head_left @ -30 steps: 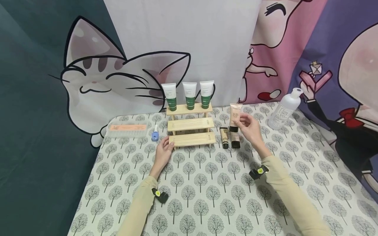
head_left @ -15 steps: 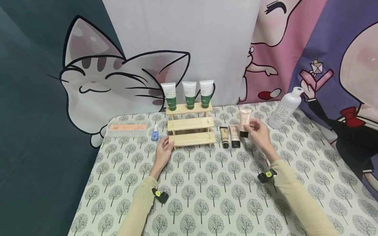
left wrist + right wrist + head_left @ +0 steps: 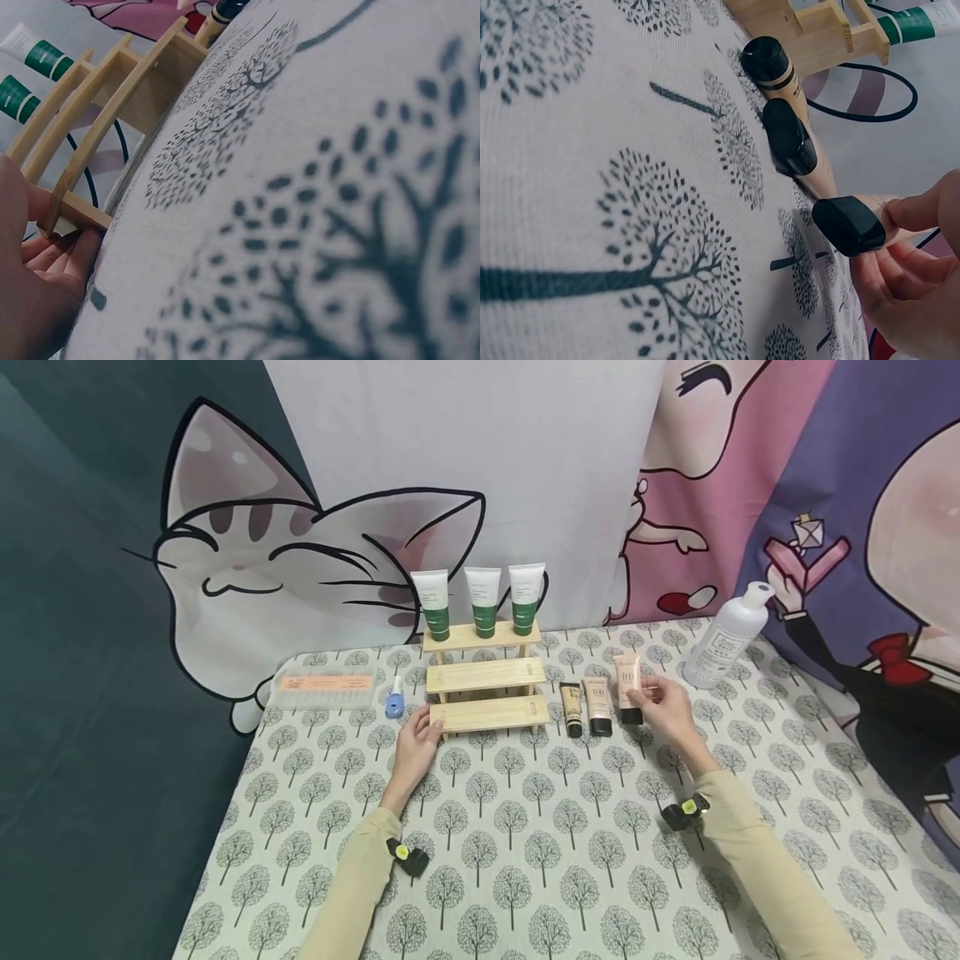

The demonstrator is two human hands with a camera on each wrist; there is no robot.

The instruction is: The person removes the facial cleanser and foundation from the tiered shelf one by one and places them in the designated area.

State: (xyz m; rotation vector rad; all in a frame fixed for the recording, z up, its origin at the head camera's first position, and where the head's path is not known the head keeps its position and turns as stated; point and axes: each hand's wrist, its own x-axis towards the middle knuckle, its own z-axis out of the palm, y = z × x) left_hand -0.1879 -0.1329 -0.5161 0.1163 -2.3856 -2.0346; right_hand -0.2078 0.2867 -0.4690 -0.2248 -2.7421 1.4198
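My left hand (image 3: 415,750) grips the left end of the bottom tier of a three-tier wooden display rack (image 3: 491,713). In the left wrist view, the thumb lies against the rack's end (image 3: 75,176) and the other fingers reach beneath it. My right hand (image 3: 667,710) pinches a pink BB cream tube (image 3: 628,681), black cap (image 3: 847,225) down, low over the cloth. Left of it lie a second BB cream tube (image 3: 598,703) and a gold tube (image 3: 572,706) with a black cap. Three white-and-green tubes (image 3: 483,602) stand along the rack's top tier.
A clear case with an orange label (image 3: 326,687) lies at the left, beside a small blue bottle (image 3: 394,703). At the back right a white pump-style bottle (image 3: 723,643) stands on the tree-print tablecloth (image 3: 510,827). A printed curtain (image 3: 570,485) hangs behind.
My right hand has carried the BB cream tube rightward and down, from in front of the second BB tube to its right side. My left hand has stayed on the rack.
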